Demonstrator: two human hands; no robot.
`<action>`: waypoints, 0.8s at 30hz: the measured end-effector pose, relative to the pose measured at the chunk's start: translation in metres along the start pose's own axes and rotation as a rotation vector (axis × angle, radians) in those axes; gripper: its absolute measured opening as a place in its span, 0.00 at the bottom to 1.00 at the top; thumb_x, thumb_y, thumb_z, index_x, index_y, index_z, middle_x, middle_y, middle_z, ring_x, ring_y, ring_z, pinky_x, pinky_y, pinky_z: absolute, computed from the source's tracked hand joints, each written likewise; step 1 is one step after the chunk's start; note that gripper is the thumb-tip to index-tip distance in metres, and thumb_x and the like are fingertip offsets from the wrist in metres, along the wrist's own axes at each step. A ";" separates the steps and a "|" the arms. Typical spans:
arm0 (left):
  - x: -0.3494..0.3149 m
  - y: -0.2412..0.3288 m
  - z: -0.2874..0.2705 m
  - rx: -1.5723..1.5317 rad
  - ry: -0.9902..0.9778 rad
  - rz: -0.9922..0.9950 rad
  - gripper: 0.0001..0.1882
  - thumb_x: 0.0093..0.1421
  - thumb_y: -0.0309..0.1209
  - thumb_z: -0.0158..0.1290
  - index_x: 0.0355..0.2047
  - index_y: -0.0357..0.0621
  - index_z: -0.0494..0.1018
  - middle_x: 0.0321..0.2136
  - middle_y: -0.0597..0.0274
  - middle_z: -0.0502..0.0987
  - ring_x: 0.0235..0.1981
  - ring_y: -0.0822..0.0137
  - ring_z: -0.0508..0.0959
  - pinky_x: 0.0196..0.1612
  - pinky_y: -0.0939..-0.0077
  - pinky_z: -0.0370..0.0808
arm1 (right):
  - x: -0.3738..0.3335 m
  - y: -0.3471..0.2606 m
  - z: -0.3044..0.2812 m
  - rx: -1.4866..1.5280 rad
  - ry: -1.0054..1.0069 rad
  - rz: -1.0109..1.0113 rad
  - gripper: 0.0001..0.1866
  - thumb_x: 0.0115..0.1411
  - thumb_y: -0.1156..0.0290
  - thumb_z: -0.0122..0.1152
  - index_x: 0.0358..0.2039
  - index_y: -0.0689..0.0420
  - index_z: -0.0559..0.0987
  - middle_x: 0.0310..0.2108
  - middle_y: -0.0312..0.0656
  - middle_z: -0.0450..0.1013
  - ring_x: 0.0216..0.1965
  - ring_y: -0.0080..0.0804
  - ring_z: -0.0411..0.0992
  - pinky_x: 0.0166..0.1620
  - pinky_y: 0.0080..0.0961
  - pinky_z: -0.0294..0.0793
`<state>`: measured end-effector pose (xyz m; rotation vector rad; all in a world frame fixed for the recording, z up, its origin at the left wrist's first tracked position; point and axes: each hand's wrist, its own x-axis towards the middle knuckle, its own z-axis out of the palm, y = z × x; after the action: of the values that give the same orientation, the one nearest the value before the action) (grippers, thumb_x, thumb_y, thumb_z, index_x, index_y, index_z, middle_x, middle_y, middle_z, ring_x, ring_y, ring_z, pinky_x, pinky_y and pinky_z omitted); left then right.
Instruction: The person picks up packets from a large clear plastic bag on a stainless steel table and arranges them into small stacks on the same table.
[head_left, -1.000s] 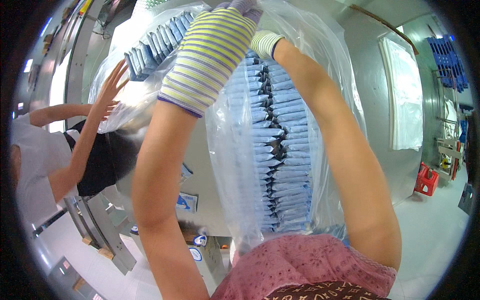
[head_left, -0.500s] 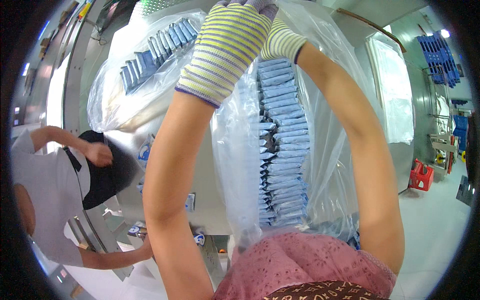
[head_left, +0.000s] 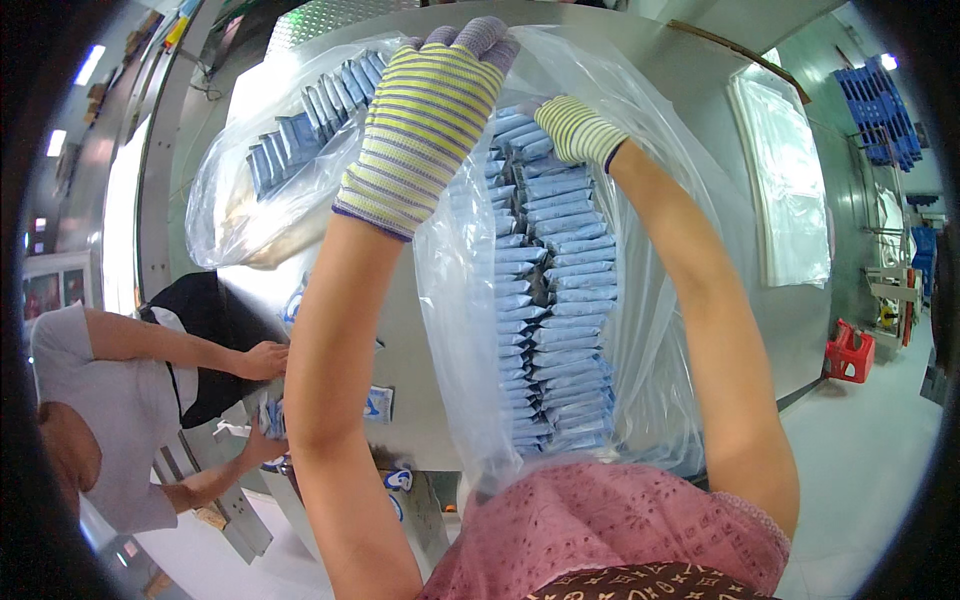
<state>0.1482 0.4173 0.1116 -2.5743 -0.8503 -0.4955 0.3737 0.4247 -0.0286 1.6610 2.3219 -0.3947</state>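
Note:
A long clear plastic bag (head_left: 450, 330) lies lengthwise before me, holding two rows of light-blue flat packets (head_left: 575, 270) stacked on edge. My left hand (head_left: 430, 120), in a yellow-and-purple striped knit glove, is at the bag's far left side, its fingers bent over and closed on the film. Across from it, my right hand (head_left: 580, 130), gloved alike, reaches in over the far end of the packet rows. Its fingers point left and are mostly hidden, so their grip does not show. Left of my left hand rests a second clear bag (head_left: 230, 220) with a row of blue packets (head_left: 320, 110).
A metal table (head_left: 420, 440) carries everything. Flat clear bags (head_left: 785, 180) are piled at the right. A co-worker (head_left: 110, 390) on the left has a hand (head_left: 262, 445) by small packets. A red plastic stool (head_left: 848, 352) stands on the floor at right.
Both my hands have come nearer and apart, the left going left and the right going right. More of the packets' far end shows. The co-worker's hands have shifted toward the table.

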 end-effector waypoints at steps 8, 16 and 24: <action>0.004 0.005 0.024 -0.063 0.106 0.043 0.22 0.58 0.29 0.51 0.54 0.56 0.72 0.53 0.63 0.71 0.51 0.57 0.74 0.54 0.55 0.71 | 0.053 0.042 0.050 0.510 0.073 0.226 0.64 0.29 0.68 0.82 0.67 0.58 0.55 0.65 0.52 0.57 0.65 0.48 0.56 0.68 0.35 0.56; 0.004 0.002 0.020 -0.091 -0.019 -0.012 0.24 0.59 0.27 0.47 0.57 0.52 0.69 0.55 0.56 0.70 0.55 0.56 0.71 0.59 0.62 0.68 | 0.007 0.006 0.018 0.105 0.396 -0.066 0.37 0.51 0.65 0.67 0.60 0.61 0.65 0.58 0.53 0.66 0.59 0.49 0.64 0.62 0.36 0.63; 0.026 0.009 0.028 -0.161 0.069 0.026 0.23 0.57 0.28 0.48 0.55 0.51 0.70 0.54 0.56 0.71 0.55 0.55 0.71 0.58 0.62 0.68 | 0.084 0.044 0.014 0.116 0.192 0.048 0.17 0.62 0.63 0.51 0.47 0.59 0.78 0.44 0.55 0.76 0.47 0.51 0.74 0.51 0.39 0.73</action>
<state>0.1791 0.4360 0.0968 -2.6916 -0.7814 -0.6663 0.3898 0.5074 -0.0748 1.8813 2.4306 -0.3819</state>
